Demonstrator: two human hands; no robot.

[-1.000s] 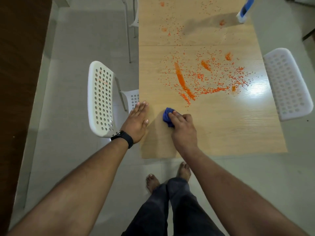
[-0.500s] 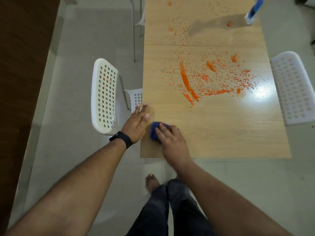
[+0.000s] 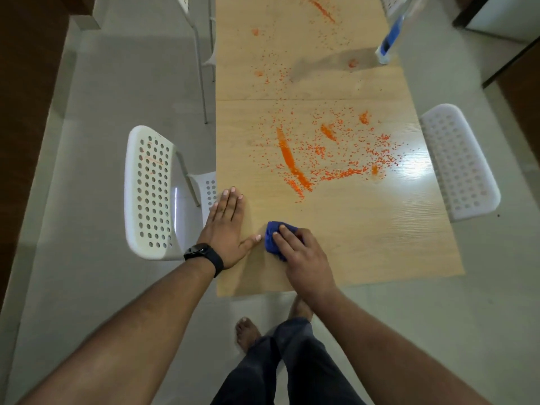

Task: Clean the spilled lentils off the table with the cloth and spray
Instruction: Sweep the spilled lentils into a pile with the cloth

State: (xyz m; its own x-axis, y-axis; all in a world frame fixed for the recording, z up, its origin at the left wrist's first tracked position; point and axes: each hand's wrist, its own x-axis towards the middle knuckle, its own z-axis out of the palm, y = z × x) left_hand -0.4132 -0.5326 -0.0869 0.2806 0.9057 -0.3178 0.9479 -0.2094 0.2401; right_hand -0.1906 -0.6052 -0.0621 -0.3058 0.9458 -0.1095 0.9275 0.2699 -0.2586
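My right hand (image 3: 304,258) presses a bunched blue cloth (image 3: 273,238) onto the table (image 3: 380,244), fingers curled over the top of the wad. The cloth sits near the table's near left corner, well short of the spill. My left hand (image 3: 226,226) lies flat at the left edge, fingers straight and together, thumb spread out toward the cloth but apart from it.

The lentils (image 3: 321,159) lie scattered across the middle of the near panel, with a dense orange streak toward its left side and thinner drifts running toward the right edge. More grains lie beyond the seam on the far panel. The spray bottle (image 3: 390,42) stands near the far right edge, blurred, well apart from both hands.

Risks from this position, as I judge them:
- A fast sweep toward the left or near edge would likely push grains onto the floor instead of into my left hand.
- The cloth is a small wad; a broad spill may roll around its sides.
- Spraying before gathering could make the dry grains stick and smear.
- The white chair (image 3: 152,194) beside the left edge could catch falling grains in its holes.
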